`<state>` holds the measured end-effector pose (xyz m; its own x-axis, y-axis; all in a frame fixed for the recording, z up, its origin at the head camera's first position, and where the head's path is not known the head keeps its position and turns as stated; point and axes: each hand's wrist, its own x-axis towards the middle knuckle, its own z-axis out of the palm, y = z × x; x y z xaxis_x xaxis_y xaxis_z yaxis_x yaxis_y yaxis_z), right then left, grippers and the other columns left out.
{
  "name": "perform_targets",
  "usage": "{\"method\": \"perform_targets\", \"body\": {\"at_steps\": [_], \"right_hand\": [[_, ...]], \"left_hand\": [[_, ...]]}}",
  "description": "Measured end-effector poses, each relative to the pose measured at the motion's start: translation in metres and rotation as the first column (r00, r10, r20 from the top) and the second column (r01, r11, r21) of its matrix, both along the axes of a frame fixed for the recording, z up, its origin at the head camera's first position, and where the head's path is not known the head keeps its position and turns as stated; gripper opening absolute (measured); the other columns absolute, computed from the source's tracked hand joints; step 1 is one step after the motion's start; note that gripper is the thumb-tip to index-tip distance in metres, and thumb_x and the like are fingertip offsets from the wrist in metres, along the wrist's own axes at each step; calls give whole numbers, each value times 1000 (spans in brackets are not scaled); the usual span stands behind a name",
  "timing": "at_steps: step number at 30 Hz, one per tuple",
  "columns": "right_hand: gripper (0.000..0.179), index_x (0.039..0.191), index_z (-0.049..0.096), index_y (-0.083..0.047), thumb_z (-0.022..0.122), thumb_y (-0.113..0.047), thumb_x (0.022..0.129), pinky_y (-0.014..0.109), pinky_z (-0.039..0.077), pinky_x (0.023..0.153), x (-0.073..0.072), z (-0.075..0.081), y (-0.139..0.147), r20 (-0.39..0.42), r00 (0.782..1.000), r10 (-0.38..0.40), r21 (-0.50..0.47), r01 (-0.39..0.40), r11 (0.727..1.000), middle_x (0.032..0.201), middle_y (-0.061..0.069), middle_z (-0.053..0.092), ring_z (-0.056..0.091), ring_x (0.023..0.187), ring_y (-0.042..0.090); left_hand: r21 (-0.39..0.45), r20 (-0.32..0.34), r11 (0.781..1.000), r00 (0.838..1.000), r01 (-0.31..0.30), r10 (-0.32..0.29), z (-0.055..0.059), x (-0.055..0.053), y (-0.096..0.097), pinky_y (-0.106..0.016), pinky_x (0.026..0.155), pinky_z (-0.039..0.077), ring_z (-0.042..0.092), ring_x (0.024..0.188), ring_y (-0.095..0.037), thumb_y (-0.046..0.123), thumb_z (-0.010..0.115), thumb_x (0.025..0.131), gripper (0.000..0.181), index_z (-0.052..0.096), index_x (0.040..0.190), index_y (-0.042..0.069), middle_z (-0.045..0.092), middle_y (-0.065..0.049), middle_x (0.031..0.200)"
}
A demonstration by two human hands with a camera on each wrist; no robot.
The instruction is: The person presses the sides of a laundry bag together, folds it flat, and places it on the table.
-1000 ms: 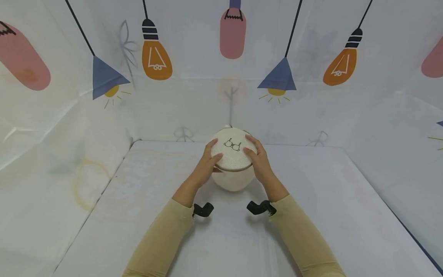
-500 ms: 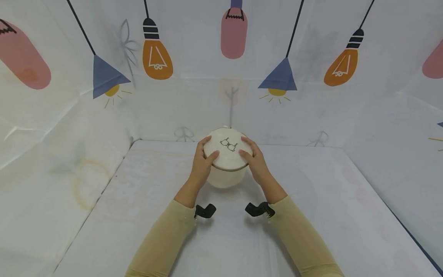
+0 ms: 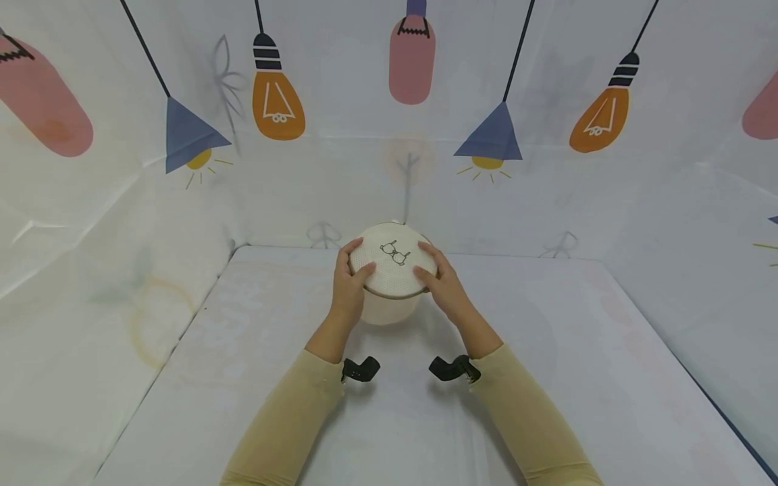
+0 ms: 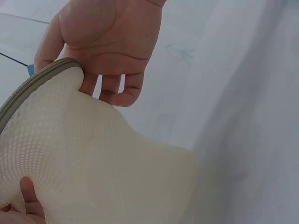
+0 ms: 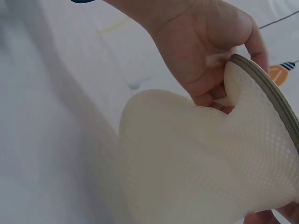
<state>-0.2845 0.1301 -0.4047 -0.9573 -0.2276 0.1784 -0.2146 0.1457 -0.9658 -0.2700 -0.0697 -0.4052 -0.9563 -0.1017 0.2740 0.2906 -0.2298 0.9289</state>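
A cream mesh bag (image 3: 389, 312), round and soft-sided, is held over the far middle of a white table (image 3: 389, 432). Its flat top bears a small line drawing of glasses (image 3: 396, 253), and a grey-green zip (image 4: 35, 84) runs along the rim. A person's two bare hands are apart, clamped on opposite edges of the bag — the left hand (image 3: 348, 282) on its left, the right hand (image 3: 448, 287) on its right, each thumb resting on the top. The wrist views show other fingers curling behind the soft side. The arms, in tan sleeves (image 3: 286, 418), reach in from the near side; black brackets (image 3: 361, 369) jut inward at both wrists. Beyond the table — a white backdrop (image 3: 340, 182) printed with orange bulbs (image 3: 278, 104) and blue lamps (image 3: 494, 135).
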Motion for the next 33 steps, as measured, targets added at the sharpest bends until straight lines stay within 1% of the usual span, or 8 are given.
{"method": "perform_targets", "body": {"at_steps": [3, 7, 12, 17, 21, 26, 30, 33], "right_hand": [[59, 157, 31, -20, 55, -23, 104, 28, 55, 76, 0, -1, 0, -9, 1000, 15, 13, -15, 1000, 153, 16, 35, 60, 95, 22], [59, 158, 29, -17, 54, -24, 105, 29, 55, 79, 0, -2, 1, -25, 999, 22, -24, -23, 999, 156, 15, 31, 60, 102, 24], [56, 156, 35, -14, 55, -22, 104, 30, 46, 98, 0, -1, 1, -55, 997, -55, -89, 50, 995, 161, 9, 28, 49, 127, 27], [53, 153, 40, -12, 57, -15, 102, 37, 30, 117, 1, 0, 2, -74, 991, -115, -169, 102, 980, 161, 5, 30, 37, 142, 24], [53, 151, 42, -9, 59, -13, 101, 37, 29, 118, 2, 1, 1, -83, 987, -136, -203, 117, 972, 160, 6, 32, 37, 143, 24], [55, 150, 44, -9, 61, -7, 97, 32, 26, 119, 1, 1, 0, -92, 977, -193, -243, 166, 956, 159, 6, 35, 34, 145, 21], [57, 151, 43, -10, 59, -5, 96, 28, 25, 119, 1, -1, -2, -91, 967, -238, -263, 208, 942, 159, 3, 35, 32, 146, 17], [57, 151, 42, -11, 57, -4, 97, 28, 28, 118, 1, -2, -3, -86, 962, -260, -289, 226, 930, 159, 2, 36, 33, 146, 17]], "left_hand": [[19, 3, 1000, 1000, 1, -1, 0, 1, 1, -32, 119, 25, 34, 143, -20, -1, 53, 94, 57, 37, 148, 8, 33, -8, 157], [47, 12, 998, 999, 51, -51, -1, 1, 3, -32, 120, 22, 32, 145, -20, -1, 50, 95, 57, 34, 148, 8, 30, -9, 159], [-29, 50, 991, 991, 127, -126, -2, 1, 4, -32, 122, 16, 21, 150, -18, 4, 51, 100, 56, 29, 151, 13, 21, -8, 163], [-130, 96, 971, 977, 201, -190, -4, 3, 3, -35, 122, 19, 20, 151, -19, 14, 51, 104, 57, 25, 154, 20, 15, -7, 165], [-199, 125, 947, 965, 251, -230, -5, 5, 1, -41, 117, 30, 31, 146, -23, 20, 50, 106, 59, 20, 156, 26, 14, -7, 165], [-270, 149, 921, 957, 280, -247, -6, 7, 0, -41, 98, 49, 54, 121, -29, 23, 50, 106, 63, 15, 157, 30, 25, -12, 160], [-327, 149, 902, 958, 283, -247, -7, 7, 2, -36, 89, 54, 61, 109, -28, 22, 52, 105, 67, 12, 158, 31, 29, -16, 156], [-352, 156, 891, 957, 286, -245, -9, 9, 5, -36, 85, 57, 62, 105, -29, 22, 54, 104, 70, 11, 159, 31, 27, -18, 158]]}}
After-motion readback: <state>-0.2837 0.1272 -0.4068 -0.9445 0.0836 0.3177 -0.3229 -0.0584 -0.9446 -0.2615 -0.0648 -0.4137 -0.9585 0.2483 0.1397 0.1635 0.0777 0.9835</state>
